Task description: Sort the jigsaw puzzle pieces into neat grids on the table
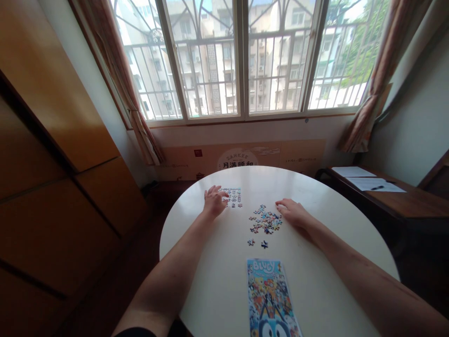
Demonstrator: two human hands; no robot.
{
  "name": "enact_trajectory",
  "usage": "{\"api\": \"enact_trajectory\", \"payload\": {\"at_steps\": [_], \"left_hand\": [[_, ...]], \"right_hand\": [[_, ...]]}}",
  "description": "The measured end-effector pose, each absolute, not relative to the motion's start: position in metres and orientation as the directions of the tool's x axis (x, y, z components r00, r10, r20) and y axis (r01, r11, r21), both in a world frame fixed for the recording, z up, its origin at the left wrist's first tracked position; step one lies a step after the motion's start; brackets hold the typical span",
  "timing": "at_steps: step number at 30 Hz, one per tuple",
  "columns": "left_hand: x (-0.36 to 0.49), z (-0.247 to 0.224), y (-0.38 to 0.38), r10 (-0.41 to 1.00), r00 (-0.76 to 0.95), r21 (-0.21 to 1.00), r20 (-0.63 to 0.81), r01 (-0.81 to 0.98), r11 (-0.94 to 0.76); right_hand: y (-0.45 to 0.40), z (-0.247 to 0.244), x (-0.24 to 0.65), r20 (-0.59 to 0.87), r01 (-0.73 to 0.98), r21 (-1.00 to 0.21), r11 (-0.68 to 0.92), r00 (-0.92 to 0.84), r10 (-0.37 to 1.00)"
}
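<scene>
On the left of the round white table [217, 262], my left hand [214, 202] is over the edge of some jigsaw pieces laid out in rows [235, 197]. Its fingers are apart, and I see nothing held in them. My right hand [293, 213] lies beside a loose pile of jigsaw pieces [266, 222], fingers stretched out toward its upper right edge. Nearer to me, two single pieces, a pale one [251, 242] and a dark blue one [264, 244], lie apart from the pile. Below them is a colourful Bluey picture sheet [270, 299].
A brown side table [414, 196] with papers [372, 183] and dark pens on it stands to the right. Wooden cabinets [52, 187] line the left side. Behind the table are a printed cardboard panel [301, 159] and a barred window [242, 70] with curtains.
</scene>
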State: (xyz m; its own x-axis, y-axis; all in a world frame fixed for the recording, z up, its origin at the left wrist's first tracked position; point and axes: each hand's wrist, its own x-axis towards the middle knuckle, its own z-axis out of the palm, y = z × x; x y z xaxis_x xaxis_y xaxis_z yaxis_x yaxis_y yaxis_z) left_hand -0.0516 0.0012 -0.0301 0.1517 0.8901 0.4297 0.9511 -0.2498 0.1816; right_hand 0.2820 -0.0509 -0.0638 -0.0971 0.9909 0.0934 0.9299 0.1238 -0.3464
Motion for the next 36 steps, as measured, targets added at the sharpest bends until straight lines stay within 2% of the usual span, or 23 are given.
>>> {"api": "enact_trajectory", "payload": {"at_steps": [5,20,23,26,29,32,36], "left_hand": [[-0.038,-0.033,-0.005,0.867,0.321,0.101,0.381,0.918,-0.384],[-0.036,-0.042,0.000,0.865,0.382,0.126,0.324,0.889,-0.440],[-0.038,-0.042,0.000,0.869,0.377,0.133,0.321,0.891,-0.435],[-0.039,-0.040,0.000,0.866,0.380,0.129,0.324,0.889,-0.439],[-0.040,-0.034,-0.002,0.844,0.404,0.108,0.352,0.878,-0.465],[-0.039,-0.022,-0.007,0.815,0.431,0.123,0.389,0.852,-0.509],[-0.036,-0.001,-0.020,0.800,0.533,0.215,0.276,0.777,-0.592]], "right_hand": [[-0.051,-0.064,0.282,0.085,0.926,-0.359,0.113,-0.087,0.993],[-0.051,-0.061,0.285,0.071,0.923,-0.367,0.117,-0.097,0.993],[-0.054,-0.060,0.285,0.138,0.887,-0.441,0.139,-0.086,0.987],[-0.057,-0.055,0.284,0.290,0.846,-0.481,0.229,-0.093,0.953],[-0.063,-0.048,0.279,0.428,0.821,-0.470,0.325,-0.110,0.897],[-0.071,-0.041,0.271,0.490,0.800,-0.452,0.396,-0.148,0.859],[-0.079,-0.035,0.261,0.518,0.769,-0.414,0.486,-0.240,0.821]]}}
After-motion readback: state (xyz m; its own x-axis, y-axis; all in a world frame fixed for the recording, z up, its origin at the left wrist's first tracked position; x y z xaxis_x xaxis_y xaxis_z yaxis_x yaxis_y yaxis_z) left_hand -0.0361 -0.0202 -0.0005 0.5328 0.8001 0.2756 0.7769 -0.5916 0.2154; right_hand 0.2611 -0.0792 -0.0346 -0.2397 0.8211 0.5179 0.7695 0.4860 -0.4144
